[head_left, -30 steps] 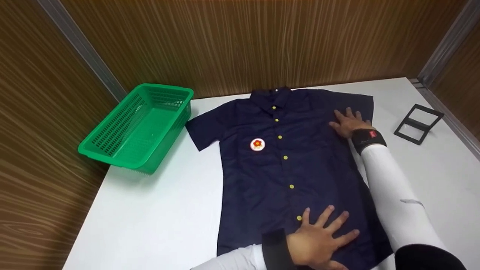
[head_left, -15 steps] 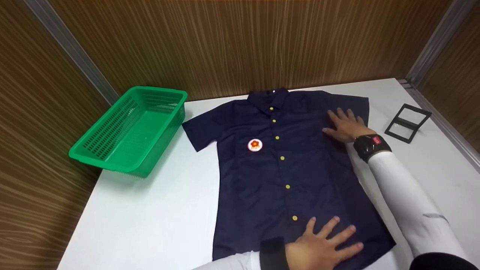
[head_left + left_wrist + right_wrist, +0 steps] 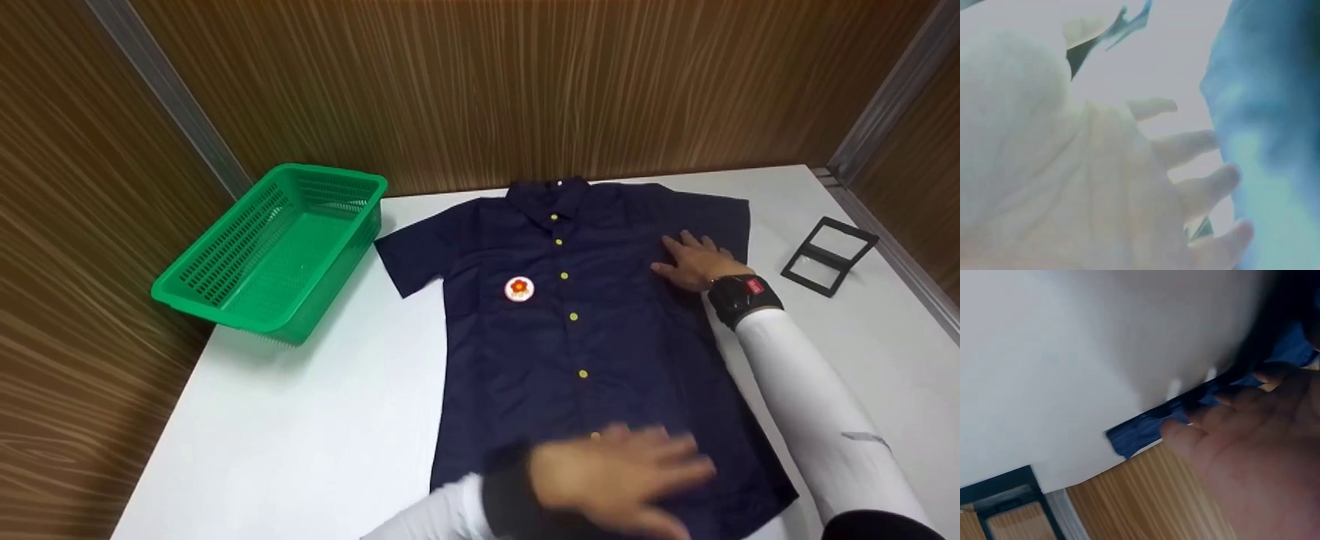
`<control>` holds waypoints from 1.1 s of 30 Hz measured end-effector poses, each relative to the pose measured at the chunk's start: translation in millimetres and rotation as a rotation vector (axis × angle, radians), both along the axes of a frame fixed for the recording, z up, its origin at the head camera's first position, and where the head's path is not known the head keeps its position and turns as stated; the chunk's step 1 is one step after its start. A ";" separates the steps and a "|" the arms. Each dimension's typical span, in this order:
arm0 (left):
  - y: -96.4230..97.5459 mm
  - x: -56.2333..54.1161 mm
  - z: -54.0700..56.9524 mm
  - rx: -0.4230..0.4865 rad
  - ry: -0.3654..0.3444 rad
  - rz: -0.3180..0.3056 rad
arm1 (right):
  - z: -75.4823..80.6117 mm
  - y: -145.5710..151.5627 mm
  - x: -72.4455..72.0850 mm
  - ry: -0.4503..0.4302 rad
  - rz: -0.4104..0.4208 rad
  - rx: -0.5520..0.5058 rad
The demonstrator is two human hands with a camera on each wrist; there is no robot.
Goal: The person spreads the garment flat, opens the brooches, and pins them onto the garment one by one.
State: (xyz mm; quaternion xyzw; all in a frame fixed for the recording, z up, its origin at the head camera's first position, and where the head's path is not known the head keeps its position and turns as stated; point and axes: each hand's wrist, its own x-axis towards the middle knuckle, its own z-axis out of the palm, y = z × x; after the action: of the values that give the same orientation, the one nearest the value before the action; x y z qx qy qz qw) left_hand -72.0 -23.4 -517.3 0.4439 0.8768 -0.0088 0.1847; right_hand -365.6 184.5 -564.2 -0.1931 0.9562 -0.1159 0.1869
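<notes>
A navy short-sleeved shirt (image 3: 510,360) with yellow buttons lies flat, front up, its collar toward the back panel. On its chest sits a round white patch (image 3: 519,289) with a red flower. My right hand (image 3: 699,262) rests with extended fingers near the shirt's right-hand sleeve (image 3: 709,214); the right wrist view shows its fingers over the navy sleeve edge (image 3: 1134,433). Low over the shirt's front, my left hand (image 3: 622,472) is blurred, fingers spread and straight, holding nothing. Its bare palm (image 3: 1106,185) faces the left wrist camera, with bluish cloth (image 3: 1264,135) beyond the fingertips.
A green plastic basket (image 3: 315,304) with slotted sides stands at the back left of the white table (image 3: 322,420). To the right stands a small black two-panel folding frame (image 3: 821,259). Wood-patterned panels (image 3: 465,90) enclose the back and sides.
My left hand has shifted slightly left across the lower shirt front and is now blurred. The right hand stays near the sleeve, slightly lower on it. The shirt lies as before.
</notes>
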 end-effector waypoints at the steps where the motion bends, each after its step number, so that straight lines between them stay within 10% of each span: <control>1: -14.1 -13.2 5.2 0.109 0.007 0.034 | 0.6 -1.3 -1.0 0.017 0.001 0.006; 5: -82.0 -83.8 8.8 0.408 -0.015 0.234 | 0.6 -7.6 -6.2 0.137 -0.001 -0.009; 9: -148.4 -147.8 -9.8 0.400 0.071 0.602 | -4.3 -21.3 -13.0 0.208 0.011 -0.060; 12: -184.9 -174.7 -28.3 0.329 0.125 0.839 | -7.8 -44.0 -13.9 0.219 0.046 -0.085; 18: -214.1 -179.4 -57.2 0.176 0.057 0.969 | -8.5 -105.9 -5.6 0.260 0.142 -0.143; 33: -211.0 -187.4 -70.5 0.075 -0.097 1.011 | -18.3 -174.4 5.4 0.205 0.261 -0.091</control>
State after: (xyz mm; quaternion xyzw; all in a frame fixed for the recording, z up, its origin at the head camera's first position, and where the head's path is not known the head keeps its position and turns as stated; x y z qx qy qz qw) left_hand -259.4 -234.4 -587.8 -0.0296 0.9722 0.1336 0.1902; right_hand -360.2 10.1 -582.5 -0.3347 0.9309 -0.1133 0.0930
